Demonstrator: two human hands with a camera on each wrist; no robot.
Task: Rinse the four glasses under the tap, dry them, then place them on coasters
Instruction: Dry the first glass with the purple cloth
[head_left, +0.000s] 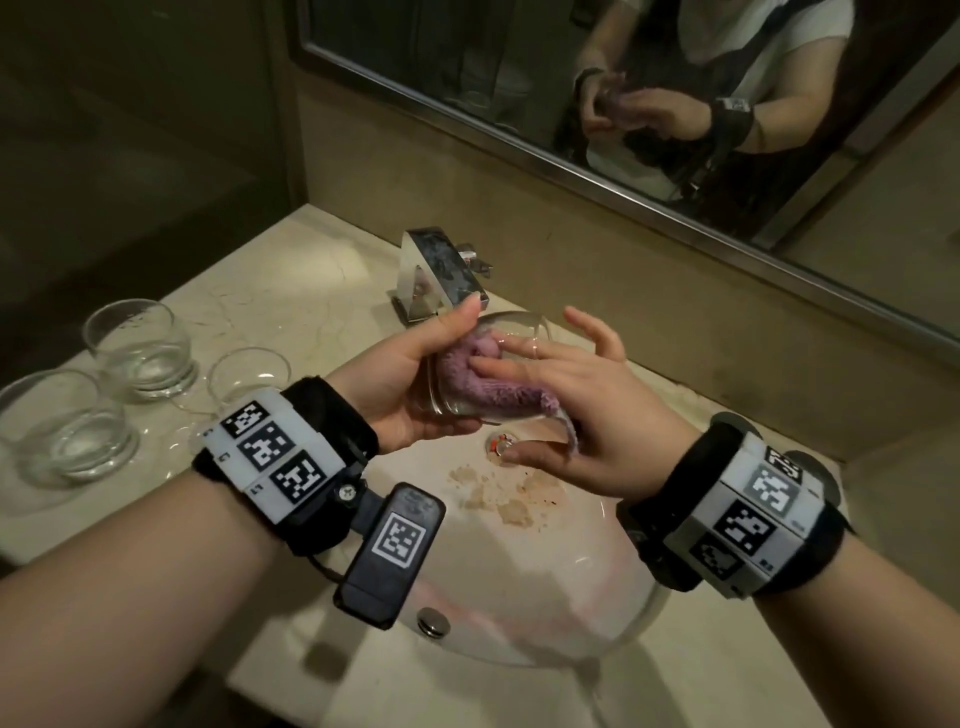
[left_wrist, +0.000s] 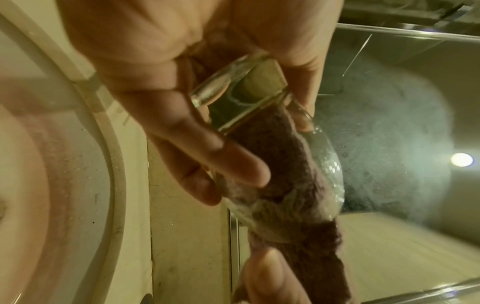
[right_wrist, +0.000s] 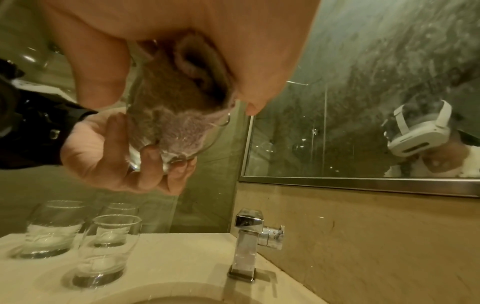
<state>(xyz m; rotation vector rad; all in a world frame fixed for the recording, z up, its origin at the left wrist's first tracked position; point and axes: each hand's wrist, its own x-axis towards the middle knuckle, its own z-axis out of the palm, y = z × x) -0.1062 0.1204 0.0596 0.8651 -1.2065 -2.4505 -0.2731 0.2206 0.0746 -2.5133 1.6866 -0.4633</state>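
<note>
My left hand (head_left: 434, 356) grips a clear glass (head_left: 524, 325) tilted on its side over the sink, thumb on top and fingers (left_wrist: 207, 154) under its thick base. A purple cloth (head_left: 498, 389) is stuffed inside the glass (left_wrist: 330, 164). My right hand (head_left: 550, 405) holds the cloth (right_wrist: 176, 123), two fingers pressing it into the bowl and the thumb under its hanging tail. Three more glasses stand upright on the counter to the left: one at the back (head_left: 140, 348), one at the front (head_left: 62, 426), and one nearest the sink (head_left: 249, 374).
The chrome tap (head_left: 441, 270) stands just behind the held glass, its water off. Below is the round basin (head_left: 571, 597) with brownish residue near the drain (head_left: 501, 447). A beige counter (head_left: 311, 291) surrounds it, with a mirror (head_left: 519, 78) on the wall behind.
</note>
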